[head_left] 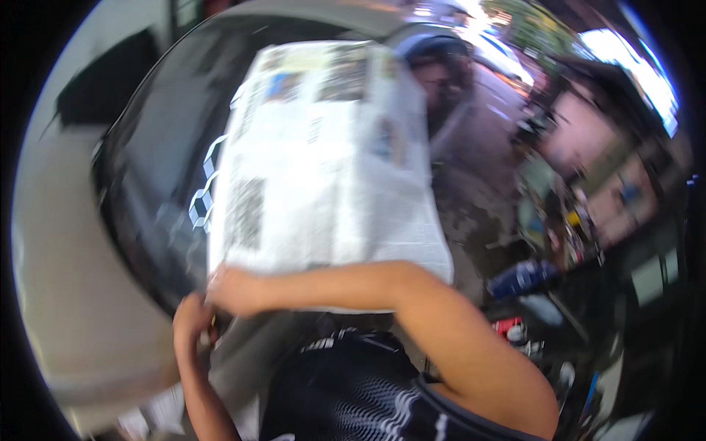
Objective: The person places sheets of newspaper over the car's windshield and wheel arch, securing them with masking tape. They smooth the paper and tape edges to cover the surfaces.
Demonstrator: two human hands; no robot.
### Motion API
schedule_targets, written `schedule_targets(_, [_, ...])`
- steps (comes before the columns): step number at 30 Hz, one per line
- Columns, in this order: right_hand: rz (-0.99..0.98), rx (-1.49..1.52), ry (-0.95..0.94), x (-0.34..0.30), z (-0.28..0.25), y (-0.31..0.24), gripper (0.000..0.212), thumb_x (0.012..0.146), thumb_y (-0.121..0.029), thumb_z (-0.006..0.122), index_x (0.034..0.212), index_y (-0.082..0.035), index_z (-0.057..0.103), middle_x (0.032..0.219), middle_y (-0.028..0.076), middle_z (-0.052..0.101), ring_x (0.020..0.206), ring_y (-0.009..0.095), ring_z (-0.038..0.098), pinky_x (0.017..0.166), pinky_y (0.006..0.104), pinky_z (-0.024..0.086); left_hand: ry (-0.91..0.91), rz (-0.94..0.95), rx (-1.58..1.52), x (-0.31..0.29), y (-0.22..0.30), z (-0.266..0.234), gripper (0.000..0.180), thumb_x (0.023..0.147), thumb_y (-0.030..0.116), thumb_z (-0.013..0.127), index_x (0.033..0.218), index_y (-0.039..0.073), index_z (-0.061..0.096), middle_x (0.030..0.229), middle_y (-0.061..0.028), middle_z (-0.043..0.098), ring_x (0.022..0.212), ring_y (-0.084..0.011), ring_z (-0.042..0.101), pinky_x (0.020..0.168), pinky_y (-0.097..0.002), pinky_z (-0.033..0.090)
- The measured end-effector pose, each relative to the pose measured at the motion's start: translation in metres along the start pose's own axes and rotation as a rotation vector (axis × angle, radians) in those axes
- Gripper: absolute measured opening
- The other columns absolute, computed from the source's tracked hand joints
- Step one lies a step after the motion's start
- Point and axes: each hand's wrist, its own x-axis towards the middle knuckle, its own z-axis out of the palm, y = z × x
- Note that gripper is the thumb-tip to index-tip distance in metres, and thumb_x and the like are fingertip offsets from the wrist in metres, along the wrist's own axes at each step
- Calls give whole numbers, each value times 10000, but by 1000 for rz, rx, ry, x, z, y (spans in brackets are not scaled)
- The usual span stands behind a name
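Note:
A large sheet of newspaper (301, 154) covers the middle of a car's dark window (158, 169) and hangs past it on the right. My right arm reaches across to the sheet's lower left corner, where my right hand (239, 290) is closed, its fingers blurred. Just below and left of it, almost touching, my left hand (191, 321) is closed too. Something small and dark shows beside the left fingers, too blurred to name. White hexagon outlines (200, 208) mark the glass along the newspaper's left edge.
Pale car bodywork (88, 294) borders the window on the left. A side mirror (434, 59) stands at the newspaper's upper right. Farther right, a blue bundle (522, 278), a red item (507, 325) and assorted clutter lie about. A motorcycle (535, 121) appears behind.

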Motion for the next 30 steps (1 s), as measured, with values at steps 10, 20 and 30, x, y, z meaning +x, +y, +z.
schedule_targets(10, [103, -231, -339, 8, 16, -15, 663, 990, -339, 508, 1547, 13, 438, 1501, 121, 578, 1495, 268, 405, 1188, 437, 263, -53, -328, -973, -6, -25, 18, 207, 998, 178, 612, 951, -16, 667, 690, -125, 717, 583, -231, 725, 516, -339, 595])
schedule_targets(20, [211, -360, -343, 22, 26, -34, 651, 1006, -351, 476, 1524, 43, 456, 1376, 110, 662, 1355, 245, 514, 1130, 426, 289, 523, -242, 151, -12, 15, 56, 314, 962, 344, 678, 901, 42, 617, 811, -243, 714, 776, -456, 709, 663, -543, 543])
schedule_targets(30, [196, -248, -338, 19, 18, -28, 659, 1016, -365, 484, 1536, 39, 449, 1398, 114, 645, 1407, 292, 472, 1164, 426, 273, 735, 24, -144, -71, 41, 48, 114, 983, 134, 648, 979, 38, 587, 729, -152, 671, 627, -340, 674, 593, -452, 498])
